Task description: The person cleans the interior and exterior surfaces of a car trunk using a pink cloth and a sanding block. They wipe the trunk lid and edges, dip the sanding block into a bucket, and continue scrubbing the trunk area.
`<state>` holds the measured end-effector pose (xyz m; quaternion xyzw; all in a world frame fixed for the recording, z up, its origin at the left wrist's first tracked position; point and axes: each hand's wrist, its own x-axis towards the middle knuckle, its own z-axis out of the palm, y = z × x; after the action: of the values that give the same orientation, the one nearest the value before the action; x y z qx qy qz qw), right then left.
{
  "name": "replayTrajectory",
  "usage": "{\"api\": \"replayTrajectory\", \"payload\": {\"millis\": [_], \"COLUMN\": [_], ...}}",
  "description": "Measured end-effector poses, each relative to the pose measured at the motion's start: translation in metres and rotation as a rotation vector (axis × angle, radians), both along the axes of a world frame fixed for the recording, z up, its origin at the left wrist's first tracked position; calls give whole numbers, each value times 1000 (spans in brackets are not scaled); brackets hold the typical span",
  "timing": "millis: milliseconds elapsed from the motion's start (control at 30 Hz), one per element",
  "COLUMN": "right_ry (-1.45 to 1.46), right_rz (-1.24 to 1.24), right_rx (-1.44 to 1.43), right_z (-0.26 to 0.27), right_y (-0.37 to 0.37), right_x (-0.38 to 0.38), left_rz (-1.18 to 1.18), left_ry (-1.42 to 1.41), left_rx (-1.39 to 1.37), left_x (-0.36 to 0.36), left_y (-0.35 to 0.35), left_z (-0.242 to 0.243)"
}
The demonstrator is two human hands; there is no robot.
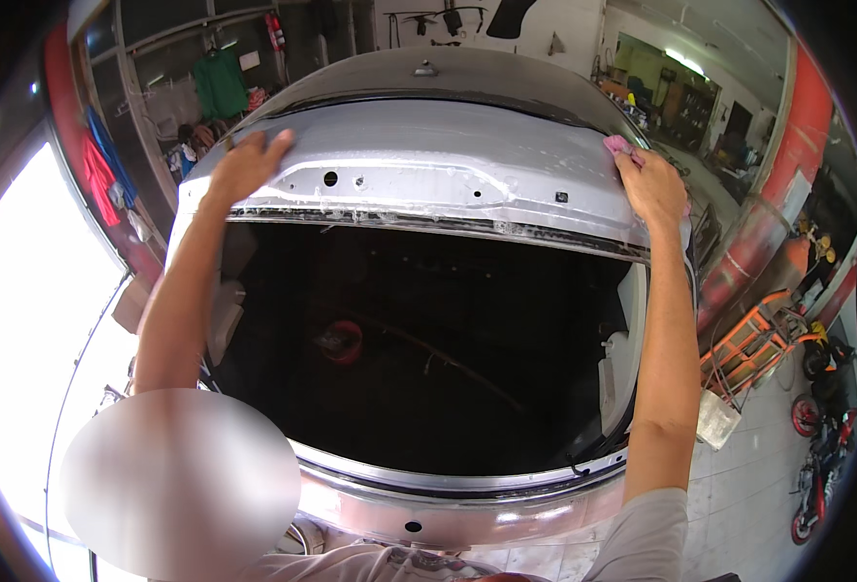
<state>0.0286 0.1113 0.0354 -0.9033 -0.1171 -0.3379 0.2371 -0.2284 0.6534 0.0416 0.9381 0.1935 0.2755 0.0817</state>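
Note:
A silver car tailgate panel (428,131), wet and dotted with suds and drilled holes, stretches across the view above the car's dark rear opening (428,349). My right hand (650,182) grips a pink cloth (621,144) at the panel's right end. Over the panel's left end is my left hand (250,164), slightly blurred, fingers apart and holding nothing; whether it touches the metal cannot be told. Below the opening runs the silver rear bumper (428,509), with a dark round hole.
An orange metal hand truck (752,338) and a red motorcycle (821,465) stand at the right, past a red pillar (799,138). Clothes, among them a green garment (219,84), hang at the left. A blurred oval hides the lower left.

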Motion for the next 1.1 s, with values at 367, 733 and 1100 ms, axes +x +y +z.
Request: {"api": "replayTrajectory", "payload": {"millis": [367, 733, 1100], "right_ry": [24, -17, -44], "right_rz": [160, 177, 232], "right_rx": [17, -131, -184], "right_z": [-7, 2, 13], "right_y": [-30, 18, 129], "right_x": [16, -11, -78], "left_rz": [-625, 93, 18], "left_ry": [-182, -17, -291], "left_rx": [310, -26, -15], "left_x": [161, 12, -59], "left_y": [-386, -50, 68], "left_z": [-38, -16, -60]}}
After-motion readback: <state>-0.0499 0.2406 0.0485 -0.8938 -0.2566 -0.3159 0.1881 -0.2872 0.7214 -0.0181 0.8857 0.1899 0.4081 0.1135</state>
